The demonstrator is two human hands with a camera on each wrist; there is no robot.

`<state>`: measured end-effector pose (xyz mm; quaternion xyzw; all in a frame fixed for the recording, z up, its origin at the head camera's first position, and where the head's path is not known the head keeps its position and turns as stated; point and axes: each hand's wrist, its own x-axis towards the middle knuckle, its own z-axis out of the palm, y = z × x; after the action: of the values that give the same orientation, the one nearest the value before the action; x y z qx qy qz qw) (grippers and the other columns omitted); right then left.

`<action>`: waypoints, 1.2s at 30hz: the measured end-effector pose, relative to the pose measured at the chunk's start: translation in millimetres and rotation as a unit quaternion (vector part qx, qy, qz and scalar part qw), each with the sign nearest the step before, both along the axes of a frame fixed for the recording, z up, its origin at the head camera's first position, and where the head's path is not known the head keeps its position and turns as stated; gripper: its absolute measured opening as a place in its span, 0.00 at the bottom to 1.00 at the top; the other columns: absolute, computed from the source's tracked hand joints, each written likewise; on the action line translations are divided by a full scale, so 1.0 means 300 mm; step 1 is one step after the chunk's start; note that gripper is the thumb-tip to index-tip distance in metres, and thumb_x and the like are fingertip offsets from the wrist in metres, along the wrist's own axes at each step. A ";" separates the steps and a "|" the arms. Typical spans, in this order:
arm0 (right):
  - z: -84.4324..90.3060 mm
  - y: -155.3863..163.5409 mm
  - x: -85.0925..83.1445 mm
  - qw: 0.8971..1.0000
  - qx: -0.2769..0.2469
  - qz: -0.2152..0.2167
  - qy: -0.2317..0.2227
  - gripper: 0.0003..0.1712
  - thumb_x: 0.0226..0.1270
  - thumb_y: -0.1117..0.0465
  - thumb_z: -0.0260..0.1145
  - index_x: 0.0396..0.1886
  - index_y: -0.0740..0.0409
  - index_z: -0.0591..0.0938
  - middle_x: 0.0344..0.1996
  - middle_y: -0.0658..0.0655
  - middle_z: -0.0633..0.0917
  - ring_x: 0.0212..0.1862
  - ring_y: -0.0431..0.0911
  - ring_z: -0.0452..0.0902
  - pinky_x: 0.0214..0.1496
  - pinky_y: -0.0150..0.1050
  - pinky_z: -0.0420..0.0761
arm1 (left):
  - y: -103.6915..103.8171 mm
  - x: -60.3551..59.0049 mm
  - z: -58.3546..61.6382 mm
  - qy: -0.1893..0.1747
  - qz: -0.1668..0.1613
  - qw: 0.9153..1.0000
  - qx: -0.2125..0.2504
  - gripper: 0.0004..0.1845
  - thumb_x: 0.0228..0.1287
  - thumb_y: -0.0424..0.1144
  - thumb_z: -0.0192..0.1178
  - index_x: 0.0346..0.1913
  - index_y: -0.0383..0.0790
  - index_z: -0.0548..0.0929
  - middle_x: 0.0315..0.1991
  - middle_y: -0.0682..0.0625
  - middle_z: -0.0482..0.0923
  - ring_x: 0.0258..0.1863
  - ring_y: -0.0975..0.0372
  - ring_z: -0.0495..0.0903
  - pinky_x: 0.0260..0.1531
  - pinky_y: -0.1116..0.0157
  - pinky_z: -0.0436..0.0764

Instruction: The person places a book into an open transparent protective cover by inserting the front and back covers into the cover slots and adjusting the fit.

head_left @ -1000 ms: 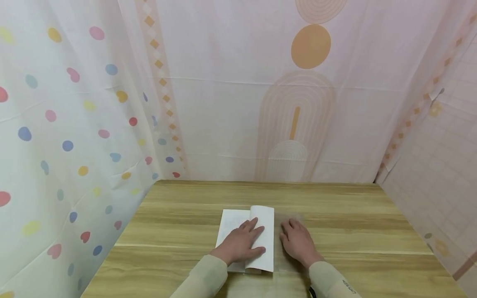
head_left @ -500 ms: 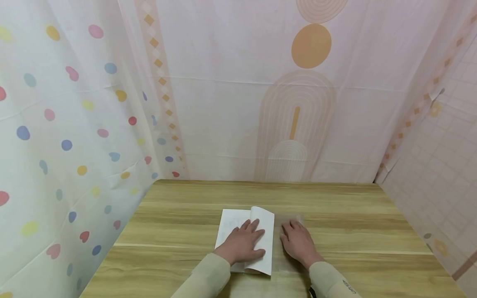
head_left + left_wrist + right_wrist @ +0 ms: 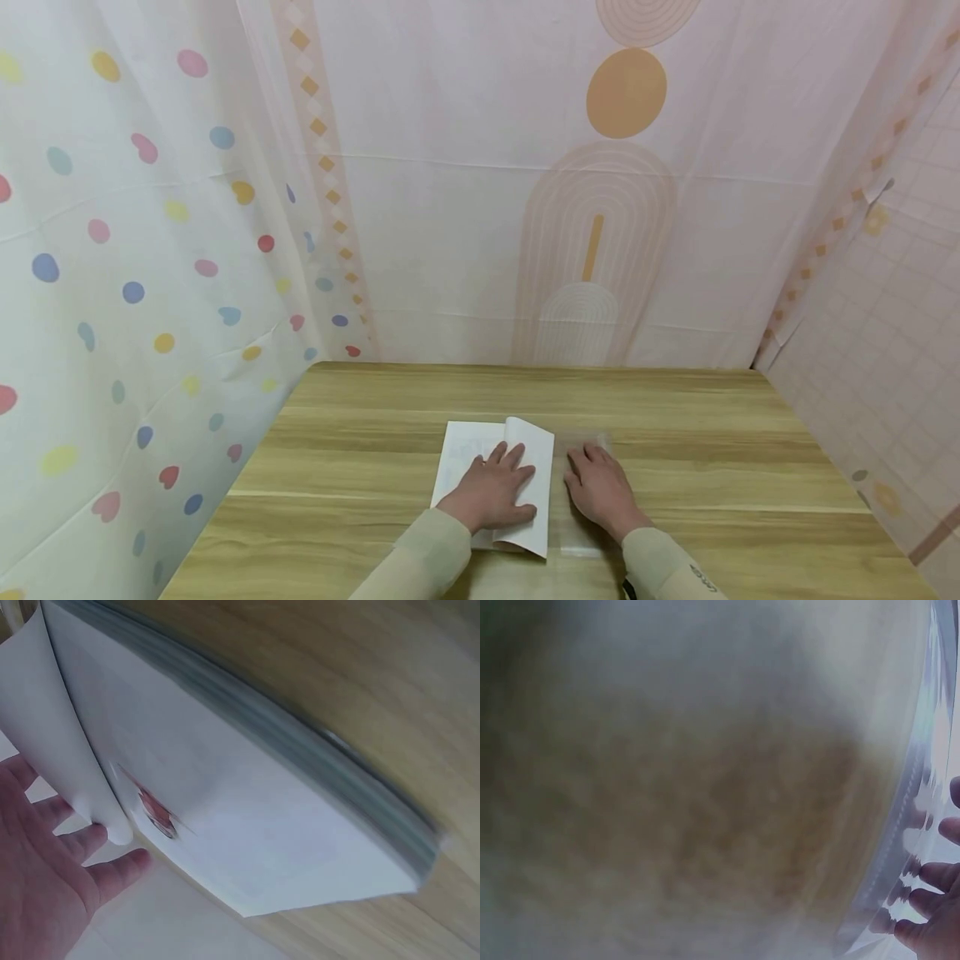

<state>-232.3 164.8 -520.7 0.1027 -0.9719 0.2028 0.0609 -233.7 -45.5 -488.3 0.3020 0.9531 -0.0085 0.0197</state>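
Observation:
A white book lies on the wooden table with its cover leaf folded over to the right. My left hand lies flat on that leaf with straight fingers, pressing it down. In the left wrist view the book shows its page edges, and my left fingers touch the curled leaf. My right hand rests flat on a clear plastic sheet just right of the book. The right wrist view shows the sheet and my fingertips, blurred.
Patterned curtains hang behind the table and on both sides. The table's left edge runs close to the dotted curtain; a tiled one hangs at the right.
My left hand has slid slightly right and toward me on the folded leaf, flattening it a little more. The right hand has stayed in place.

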 end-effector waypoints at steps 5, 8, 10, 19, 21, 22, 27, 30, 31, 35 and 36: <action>0.005 -0.001 0.001 1.000 0.003 0.004 0.005 0.22 0.74 0.59 0.59 0.61 0.66 0.78 0.63 0.73 0.73 0.67 0.67 0.65 0.69 0.60 0.62 | 0.014 0.007 0.003 0.011 0.003 1.000 -0.005 0.34 0.63 0.64 0.55 0.68 0.51 0.75 0.73 0.47 0.63 0.71 0.48 0.62 0.59 0.46 0.73; 0.007 -0.004 0.002 1.000 0.004 0.006 0.008 0.21 0.73 0.59 0.59 0.60 0.66 0.79 0.62 0.72 0.74 0.66 0.67 0.66 0.67 0.61 0.63 | 0.022 0.011 -0.001 0.012 0.009 1.000 -0.003 0.34 0.63 0.65 0.55 0.68 0.51 0.75 0.74 0.47 0.63 0.72 0.48 0.62 0.59 0.45 0.72; 0.009 -0.007 0.003 1.000 0.004 0.006 0.005 0.21 0.74 0.58 0.59 0.60 0.65 0.79 0.62 0.72 0.74 0.66 0.67 0.66 0.67 0.62 0.64 | 0.026 0.014 -0.005 0.011 0.013 1.000 -0.002 0.34 0.64 0.65 0.54 0.69 0.52 0.75 0.74 0.47 0.62 0.72 0.48 0.60 0.60 0.45 0.72; 0.015 -0.012 0.002 1.000 0.002 0.004 -0.006 0.22 0.74 0.58 0.59 0.61 0.64 0.79 0.64 0.71 0.73 0.67 0.67 0.65 0.66 0.66 0.62 | 0.044 0.023 -0.008 0.012 0.026 1.000 -0.008 0.34 0.66 0.66 0.53 0.70 0.53 0.73 0.75 0.47 0.61 0.73 0.48 0.58 0.61 0.45 0.70; 0.014 -0.012 0.002 1.000 0.002 0.004 -0.008 0.22 0.74 0.57 0.58 0.62 0.64 0.78 0.64 0.71 0.72 0.67 0.68 0.64 0.66 0.67 0.62 | 0.050 0.026 -0.010 0.012 0.032 0.999 -0.007 0.34 0.66 0.65 0.53 0.70 0.52 0.73 0.75 0.47 0.61 0.73 0.48 0.58 0.62 0.45 0.70; 0.016 -0.013 0.003 1.000 0.003 0.006 -0.008 0.22 0.74 0.57 0.58 0.62 0.64 0.78 0.64 0.71 0.73 0.67 0.68 0.65 0.66 0.67 0.62 | 0.053 0.027 -0.010 0.015 0.033 0.999 -0.006 0.34 0.66 0.65 0.53 0.70 0.52 0.73 0.74 0.47 0.61 0.73 0.48 0.58 0.62 0.45 0.70; 0.016 -0.014 0.005 1.000 0.013 0.013 0.000 0.21 0.74 0.57 0.59 0.61 0.64 0.79 0.64 0.71 0.73 0.66 0.68 0.66 0.64 0.67 0.63 | 0.067 0.034 -0.010 0.028 0.041 0.999 -0.014 0.34 0.66 0.65 0.53 0.70 0.52 0.73 0.74 0.47 0.61 0.73 0.48 0.58 0.61 0.45 0.71; 0.016 -0.014 0.005 1.000 0.016 0.015 0.000 0.21 0.74 0.57 0.59 0.61 0.64 0.79 0.64 0.71 0.73 0.66 0.68 0.66 0.64 0.67 0.63 | 0.074 0.035 -0.013 0.030 0.045 0.998 -0.019 0.34 0.66 0.65 0.52 0.71 0.53 0.72 0.75 0.47 0.61 0.73 0.48 0.58 0.61 0.46 0.71; 0.015 -0.014 0.005 1.000 0.016 0.016 0.000 0.21 0.74 0.58 0.59 0.61 0.64 0.79 0.64 0.71 0.73 0.66 0.68 0.65 0.64 0.67 0.63 | 0.075 0.035 -0.015 0.030 0.045 0.998 -0.022 0.35 0.66 0.66 0.52 0.71 0.54 0.72 0.75 0.48 0.60 0.74 0.48 0.58 0.61 0.46 0.71; 0.011 -0.014 0.004 1.000 0.016 0.016 -0.002 0.22 0.73 0.58 0.59 0.62 0.64 0.78 0.64 0.71 0.73 0.66 0.68 0.65 0.65 0.68 0.62 | 0.083 0.035 -0.020 0.030 0.048 0.998 -0.027 0.35 0.65 0.67 0.52 0.71 0.55 0.71 0.75 0.49 0.59 0.74 0.49 0.56 0.61 0.47 0.71; 0.011 -0.014 0.005 1.000 0.016 0.016 -0.002 0.22 0.73 0.58 0.59 0.62 0.64 0.78 0.64 0.71 0.73 0.66 0.68 0.65 0.65 0.68 0.62 | 0.085 0.035 -0.022 0.030 0.049 0.998 -0.028 0.35 0.65 0.67 0.52 0.72 0.56 0.71 0.76 0.49 0.59 0.75 0.49 0.56 0.61 0.47 0.71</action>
<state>-230.9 160.6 -517.4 0.1189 -0.9734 0.1885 0.0537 -223.2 -20.1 -495.0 0.2543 0.9661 -0.0436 -0.0003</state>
